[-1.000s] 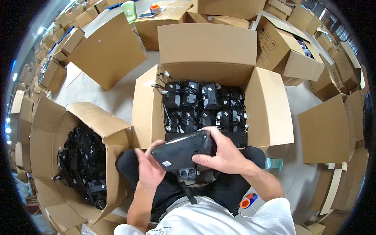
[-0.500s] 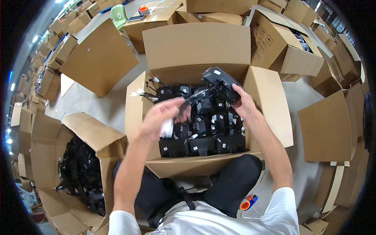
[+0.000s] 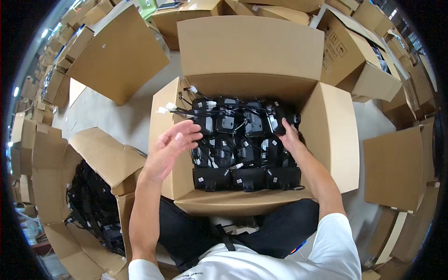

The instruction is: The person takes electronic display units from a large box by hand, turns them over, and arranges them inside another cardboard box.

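Observation:
An open cardboard box (image 3: pixel 343 140) stands in front of me, holding rows of black plastic units with cables. At its back right corner my right hand (image 3: pixel 290 137) grips the near end of one black plastic unit (image 3: pixel 279 111), which sits level with the others. Only the thumb and part of the fingers show there. My left hand (image 3: pixel 175 145) is open above the box's left wall, fingers stretched out and nothing in them. Black cables with white connectors (image 3: pixel 164 109) run across the back row and hang over the left edge.
Lower left stands another open box (image 3: pixel 51 186) with a heap of black parts (image 3: pixel 93 205) in it. A tall cardboard flap (image 3: pixel 119 56) rises at the upper left. More cartons (image 3: pixel 347 51) surround me at the back and right.
My right hand has lowered the black unit from above the box into its back right corner. My left hand has let go of the cable and moved left. The view has shifted slightly.

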`<state>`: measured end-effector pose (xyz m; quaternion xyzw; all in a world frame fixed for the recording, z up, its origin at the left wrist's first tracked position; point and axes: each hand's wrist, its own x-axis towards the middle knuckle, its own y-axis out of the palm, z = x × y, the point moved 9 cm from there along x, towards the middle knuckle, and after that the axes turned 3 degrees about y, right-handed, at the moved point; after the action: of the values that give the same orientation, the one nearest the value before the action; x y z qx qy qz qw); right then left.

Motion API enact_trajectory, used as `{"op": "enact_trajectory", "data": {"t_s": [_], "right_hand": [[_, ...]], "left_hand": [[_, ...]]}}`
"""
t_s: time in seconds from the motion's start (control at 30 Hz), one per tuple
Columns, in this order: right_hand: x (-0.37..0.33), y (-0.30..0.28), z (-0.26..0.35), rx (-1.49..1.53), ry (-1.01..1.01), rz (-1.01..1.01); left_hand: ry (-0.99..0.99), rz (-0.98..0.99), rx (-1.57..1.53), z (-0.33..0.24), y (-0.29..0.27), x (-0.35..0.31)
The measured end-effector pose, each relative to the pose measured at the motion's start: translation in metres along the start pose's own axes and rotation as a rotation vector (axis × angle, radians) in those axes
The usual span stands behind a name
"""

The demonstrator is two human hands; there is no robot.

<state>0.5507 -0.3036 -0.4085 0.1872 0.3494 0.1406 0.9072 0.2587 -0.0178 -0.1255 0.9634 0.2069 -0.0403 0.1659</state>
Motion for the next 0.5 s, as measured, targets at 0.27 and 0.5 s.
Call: {"op": "enact_trajectory", "data": {"t_s": [0.27, 0.5], "right_hand": [[0.002, -0.014, 0.008, 0.009, 0.033, -0.100], [0.016, 0.039, -0.035, -0.040, 0.124, 0.106]], "left_hand": [[0.004, 0.141, 0.226, -0.006, 0.022, -0.010], [0.007, 0.070, 0.250, -0.008, -0.001, -0.031]]}}
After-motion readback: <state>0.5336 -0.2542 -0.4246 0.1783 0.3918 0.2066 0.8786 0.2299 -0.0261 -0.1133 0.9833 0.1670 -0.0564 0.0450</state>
